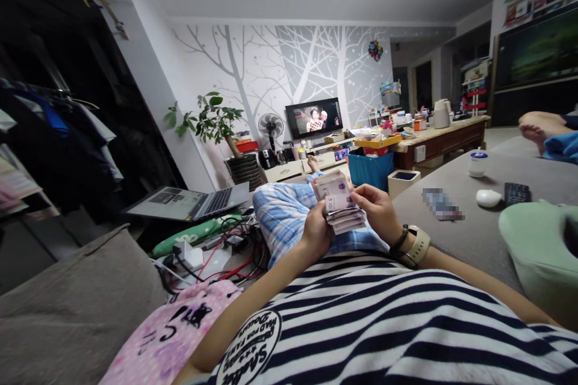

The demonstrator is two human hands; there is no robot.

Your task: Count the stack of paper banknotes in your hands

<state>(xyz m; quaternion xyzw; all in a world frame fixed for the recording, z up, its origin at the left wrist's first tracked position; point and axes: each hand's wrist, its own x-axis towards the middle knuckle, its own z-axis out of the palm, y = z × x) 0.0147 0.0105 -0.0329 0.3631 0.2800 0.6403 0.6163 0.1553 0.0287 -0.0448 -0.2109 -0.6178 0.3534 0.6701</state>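
A thick stack of purple-grey banknotes (pixel 345 221) is held above my lap, folded over or fanned so that some notes stand up and others hang toward me. My left hand (pixel 316 230) is closed round the stack's left side. At the right edge of the notes, my right hand (pixel 378 210) pinches the corner of a banknote (pixel 339 201) between thumb and fingertips. A pale watch (pixel 418 245) and a dark beaded bracelet sit on my right wrist. Blue plaid trousers (pixel 280 216) cover my legs beneath the notes.
On the grey sofa to the right lie a blurred phone-like object (pixel 441 203), a white mouse (pixel 488 198), a black remote (pixel 517 194) and a green cushion (pixel 535 240). An open laptop (pixel 180 201) and tangled cables (pixel 244 252) are at left. Another person's foot (pixel 535 132) rests at far right.
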